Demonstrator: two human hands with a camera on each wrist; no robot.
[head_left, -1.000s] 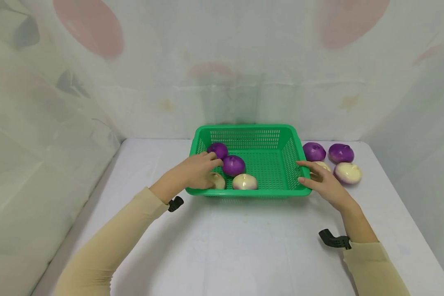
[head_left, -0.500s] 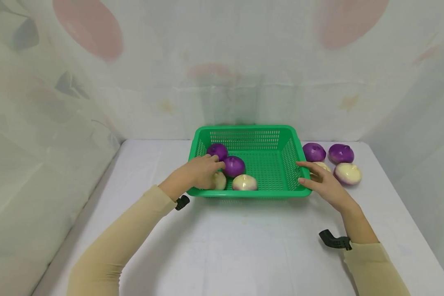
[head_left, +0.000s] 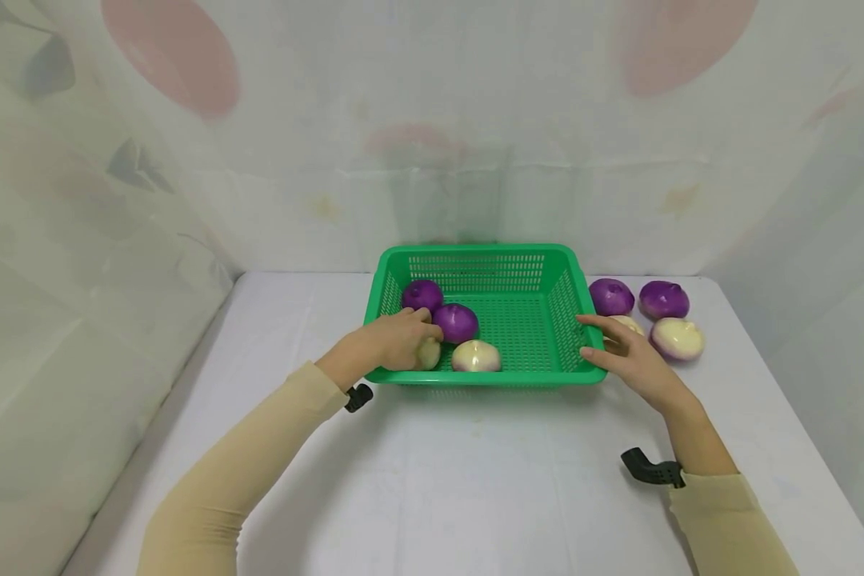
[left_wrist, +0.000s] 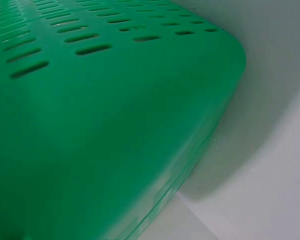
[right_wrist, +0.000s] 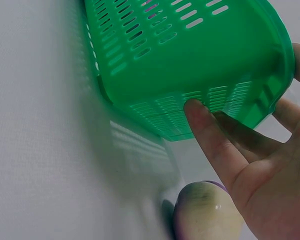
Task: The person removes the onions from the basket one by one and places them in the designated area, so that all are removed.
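Note:
A green plastic basket (head_left: 475,378) stands on the table. My left hand (head_left: 401,340) reaches over its left front corner, fingers curled over a pale turnip (head_left: 430,354) that they partly hide. Near it in the basket lie two purple turnips (head_left: 456,322) and another white one with a purplish underside (head_left: 477,356). My right hand (head_left: 630,352) grips the basket's right rim. In the right wrist view, some fingers (right_wrist: 215,140) lie against the outer wall. Only the basket's outside shows in the left wrist view; the left hand is out of sight there.
Right of the basket sit several turnips: two purple ones, including one at the back (head_left: 664,300), and pale ones, one (head_left: 678,339) near the right hand. A white cloth covers the table (head_left: 475,480). A pale printed sheet (head_left: 461,200) rises behind it.
My left hand has shifted a little to the right, and the pale turnip under its fingers has moved slightly right with it. The right hand stays on the basket's rim.

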